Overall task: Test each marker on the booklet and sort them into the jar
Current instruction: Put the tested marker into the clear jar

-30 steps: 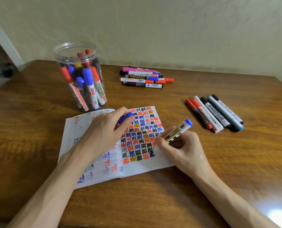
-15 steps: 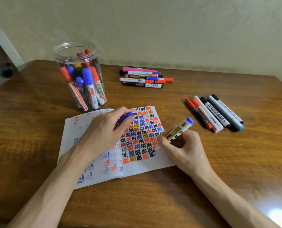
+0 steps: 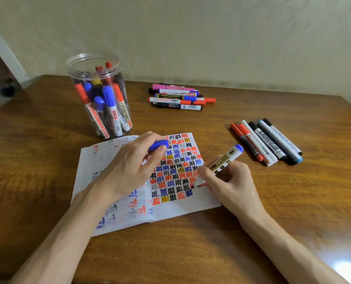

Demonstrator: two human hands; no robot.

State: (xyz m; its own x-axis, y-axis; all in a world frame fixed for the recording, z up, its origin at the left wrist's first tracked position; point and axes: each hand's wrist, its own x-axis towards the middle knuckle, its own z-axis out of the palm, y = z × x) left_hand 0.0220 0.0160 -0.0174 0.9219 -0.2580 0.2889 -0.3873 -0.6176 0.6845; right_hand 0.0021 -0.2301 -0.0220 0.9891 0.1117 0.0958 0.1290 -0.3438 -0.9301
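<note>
We judged the marker (image 3: pixel 225 158) light, stiff and smooth, best pinched low on its barrel, as our right hand (image 3: pixel 232 181) pinched it, tip on the booklet (image 3: pixel 182 210), while our left hand (image 3: pixel 129 167) curled round its blue cap (image 3: pixel 159 144), the jar (image 3: pixel 72 78) standing beyond.

Two bare hands are shown, the left hand (image 3: pixel 129 167) and the right hand (image 3: pixel 232 181). The left forearm (image 3: pixel 68 232) and right forearm (image 3: pixel 289 242) are uncovered down to the lower frame edge.

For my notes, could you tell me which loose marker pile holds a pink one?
The far pile near the wall: a pink marker lies at its back. The right row has none.
</note>
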